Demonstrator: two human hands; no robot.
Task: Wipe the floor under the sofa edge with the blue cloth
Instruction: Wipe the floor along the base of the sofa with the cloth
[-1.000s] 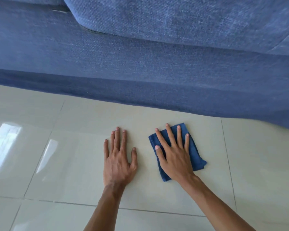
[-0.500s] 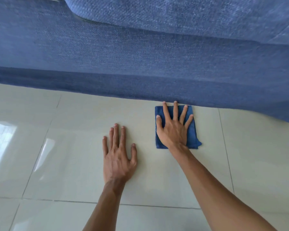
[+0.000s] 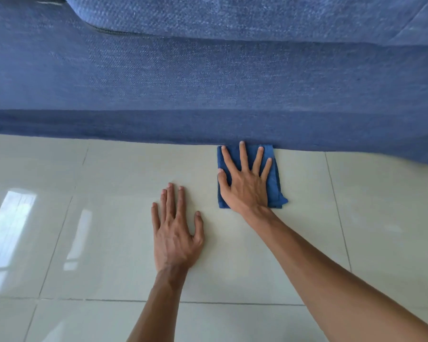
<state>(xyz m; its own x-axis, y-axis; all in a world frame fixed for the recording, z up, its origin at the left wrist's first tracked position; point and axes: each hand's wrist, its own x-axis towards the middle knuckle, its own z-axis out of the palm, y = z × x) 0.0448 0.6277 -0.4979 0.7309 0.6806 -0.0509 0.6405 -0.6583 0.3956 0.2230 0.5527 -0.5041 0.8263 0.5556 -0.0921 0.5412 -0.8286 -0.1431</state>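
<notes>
The right hand (image 3: 247, 186) lies flat on the blue cloth (image 3: 273, 183), fingers spread wide and pressing it to the floor (image 3: 356, 230) rather than gripping it. The cloth is a folded, roughly square pad, a little longer along the line from wrist to fingertips, and that axis points straight at the sofa (image 3: 208, 82). Its far edge touches the sofa's lower edge, and the middle fingertip reaches that same line, so the cloth lies directly under the palm and ahead of the fingers there is only the dark band of fabric. Whether any gap opens beneath that edge cannot be told from here. The left hand (image 3: 176, 233) rests open and flat on the bare tile, fingers close together, nearer the person and well short of the sofa, holding nothing; it appears to serve as a prop. The right hand is plainly the nearer one for the next stroke, which likely runs sideways along the edge.
</notes>
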